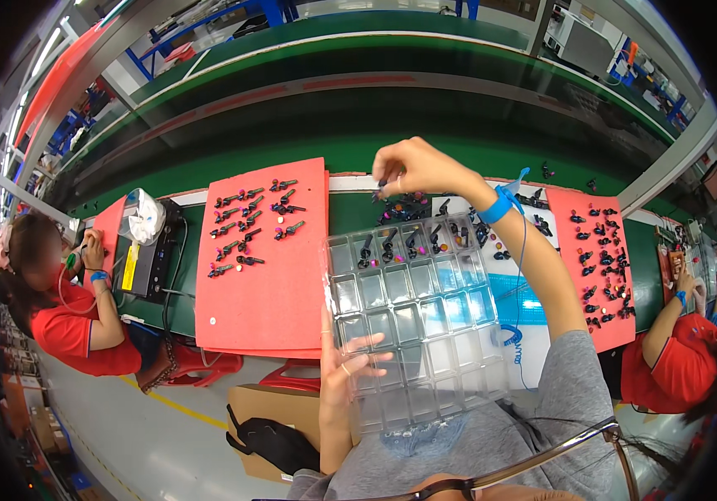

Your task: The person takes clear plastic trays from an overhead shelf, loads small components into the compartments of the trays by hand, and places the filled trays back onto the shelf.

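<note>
My left hand [346, 371] grips the left edge of a clear plastic compartment tray [408, 321], its fingers showing against the clear plastic. The tray is tilted in front of my body. Small black parts with coloured ends [388, 247] lie in several pockets of its far row; the nearer rows look bare. Past the tray's far edge, my right hand [417, 167] is raised with its fingers pinched on a small dark part [380, 189], partly hidden by the fingers. Just below that hand, a heap of similar black parts [406, 207] lies on the bench.
A red foam sheet [262, 309] with rows of black parts lies left; another red sheet [600, 334] lies right. A blue wrist strap [502, 203] with a cord circles my right wrist. A black box [150, 267] stands farther left. Co-workers in red sit either side.
</note>
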{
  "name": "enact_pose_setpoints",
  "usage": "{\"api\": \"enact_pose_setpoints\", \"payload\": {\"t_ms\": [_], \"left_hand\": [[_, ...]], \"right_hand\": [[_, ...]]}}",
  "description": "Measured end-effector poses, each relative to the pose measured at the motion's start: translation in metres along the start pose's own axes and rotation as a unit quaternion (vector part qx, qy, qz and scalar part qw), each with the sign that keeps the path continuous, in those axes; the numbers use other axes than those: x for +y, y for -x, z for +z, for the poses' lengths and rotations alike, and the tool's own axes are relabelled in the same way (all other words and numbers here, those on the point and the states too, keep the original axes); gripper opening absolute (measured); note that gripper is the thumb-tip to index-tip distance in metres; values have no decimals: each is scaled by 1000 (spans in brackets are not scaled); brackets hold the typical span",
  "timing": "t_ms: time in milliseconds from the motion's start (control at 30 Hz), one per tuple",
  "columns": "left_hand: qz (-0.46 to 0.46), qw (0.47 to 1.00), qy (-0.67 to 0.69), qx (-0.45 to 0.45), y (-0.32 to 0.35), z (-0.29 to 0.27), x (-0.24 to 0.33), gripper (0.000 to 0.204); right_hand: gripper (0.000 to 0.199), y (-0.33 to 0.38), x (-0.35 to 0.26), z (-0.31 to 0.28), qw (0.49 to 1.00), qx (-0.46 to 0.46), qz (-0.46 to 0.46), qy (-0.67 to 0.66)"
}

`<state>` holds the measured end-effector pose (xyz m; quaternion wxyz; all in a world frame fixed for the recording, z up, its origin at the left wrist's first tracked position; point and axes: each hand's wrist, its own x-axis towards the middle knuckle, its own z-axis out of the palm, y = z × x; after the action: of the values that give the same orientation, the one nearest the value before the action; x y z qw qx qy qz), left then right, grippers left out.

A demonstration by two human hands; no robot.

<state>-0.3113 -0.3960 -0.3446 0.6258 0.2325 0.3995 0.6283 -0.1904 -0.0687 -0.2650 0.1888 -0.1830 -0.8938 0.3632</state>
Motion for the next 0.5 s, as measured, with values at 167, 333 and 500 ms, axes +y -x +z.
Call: {"api": "enact_pose_setpoints", "payload": {"t_ms": [167, 333, 500], "left_hand": [[-10, 1000, -1, -4, -4, 10, -1, 98], [-11, 1000, -15, 1, -4, 13, -4, 98], [-10, 1000, -2, 5, -5, 9, -10, 98]], "right_hand": [[17, 13, -59, 42, 990, -96, -81, 56], [19, 22, -67, 50, 985, -100, -103, 95], [22, 15, -46, 47, 989, -118, -78, 44]]}}
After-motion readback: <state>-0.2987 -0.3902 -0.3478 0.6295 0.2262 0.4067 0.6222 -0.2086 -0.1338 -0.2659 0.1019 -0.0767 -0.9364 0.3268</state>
